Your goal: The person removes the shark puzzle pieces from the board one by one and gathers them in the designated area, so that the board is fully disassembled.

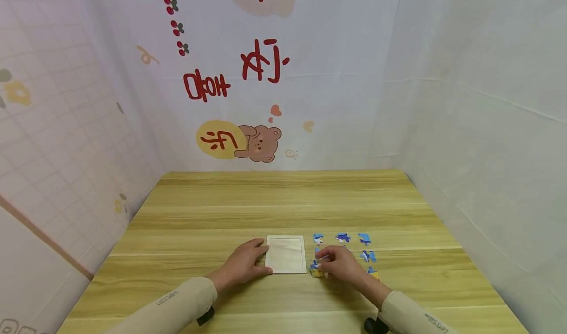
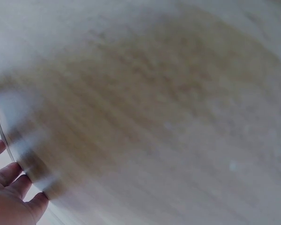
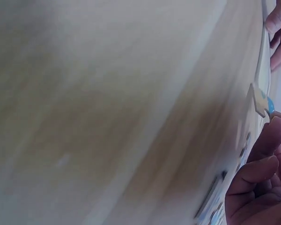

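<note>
A white square puzzle frame (image 1: 304, 255) lies flat on the table with nothing inside its border. My left hand (image 1: 242, 264) rests at its left side, thumb near the lower corner and fingers along the edge. In the left wrist view the fingers (image 2: 19, 185) are spread and fairly straight. Just right of the frame, my right hand (image 1: 343, 266) pinches a yellow and blue jigsaw piece (image 1: 315, 272) between thumb and fingertips. The right wrist view shows this piece (image 3: 259, 100) tilted up off the table. Other pieces are partly hidden behind the right hand.
Several loose jigsaw pieces lie right of the frame, including a dark blue one (image 1: 343, 237), a light blue one (image 1: 364, 239) and a blue one (image 1: 368, 256). The wooden table (image 1: 283, 201) meets a printed curtain (image 1: 336, 103) behind and at both sides.
</note>
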A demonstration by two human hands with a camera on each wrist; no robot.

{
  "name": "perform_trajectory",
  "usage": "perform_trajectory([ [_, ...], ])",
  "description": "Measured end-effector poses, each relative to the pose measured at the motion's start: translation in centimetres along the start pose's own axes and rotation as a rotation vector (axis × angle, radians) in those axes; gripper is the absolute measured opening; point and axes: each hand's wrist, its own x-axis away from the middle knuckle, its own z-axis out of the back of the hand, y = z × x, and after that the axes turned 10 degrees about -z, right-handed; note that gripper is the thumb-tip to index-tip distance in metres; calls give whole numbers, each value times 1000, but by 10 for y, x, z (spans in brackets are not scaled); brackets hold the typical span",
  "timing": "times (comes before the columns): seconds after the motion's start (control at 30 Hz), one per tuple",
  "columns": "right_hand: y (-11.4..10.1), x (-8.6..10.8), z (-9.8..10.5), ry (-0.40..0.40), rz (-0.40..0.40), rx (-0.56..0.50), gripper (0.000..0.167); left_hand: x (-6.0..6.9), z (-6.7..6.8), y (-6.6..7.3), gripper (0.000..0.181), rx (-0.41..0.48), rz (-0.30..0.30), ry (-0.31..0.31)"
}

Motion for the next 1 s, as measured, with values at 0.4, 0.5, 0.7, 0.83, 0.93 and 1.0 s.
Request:
perform_trajectory([
  [0.4, 8, 5, 12, -4, -25, 44, 28, 1, 0, -1, 65, 19, 9, -3],
  [0.5, 9, 5, 12, 1, -16, 55, 29, 1, -1, -1, 65, 19, 8, 2],
  [0.7, 11, 4, 13, -3, -7, 56, 29, 1, -1, -1, 65, 16, 6, 5],
  [0.83, 10, 6, 14, 7, -10, 63, 29, 1, -1, 0, 66, 25, 12, 4],
  [0.93, 10, 6, 16, 33, -5, 95, 29, 1, -1, 0, 66, 31, 19, -1],
  [1.0, 8, 5, 20, 53, -7, 114, 29, 2, -1, -1, 66, 45, 23, -3],
])
